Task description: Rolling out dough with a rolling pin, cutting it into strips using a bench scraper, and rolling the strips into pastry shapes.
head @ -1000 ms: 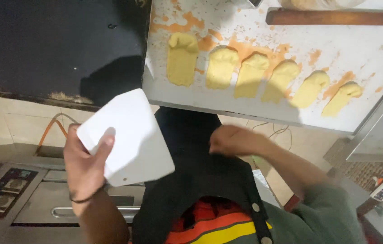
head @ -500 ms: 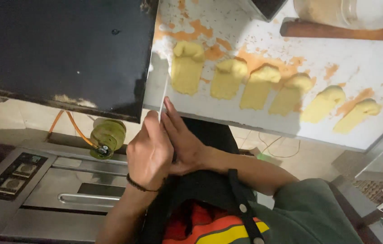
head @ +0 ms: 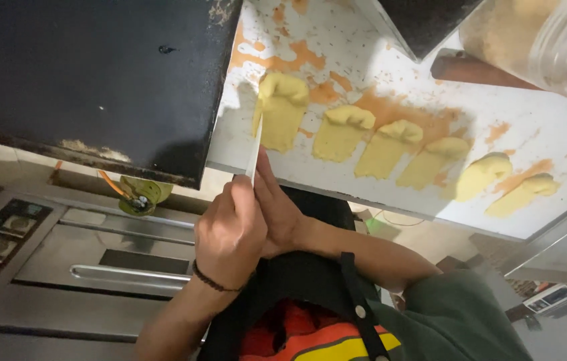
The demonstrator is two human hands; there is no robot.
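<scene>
White worktop (head: pixel 564 140), flecked with orange smears, carries a row of six yellow dough pieces (head: pixel 390 147) beside a large black baking tray (head: pixel 83 73). Both of the person's hands meet at the table's near edge: the left hand (head: pixel 230 230), a dark band at its wrist, is curled closed around a thin white scraper (head: pixel 255 150), seen edge-on, whose upper end lies against the leftmost dough piece (head: pixel 282 110). The right hand (head: pixel 280 214), fingers straight and pressed together, lies flat against the scraper's other side. A wooden rolling pin (head: pixel 477 70) and a clear plastic jar (head: pixel 551 37) rest at the worktop's far side. An oven (head: pixel 63 267) with a metal handle stands below.
</scene>
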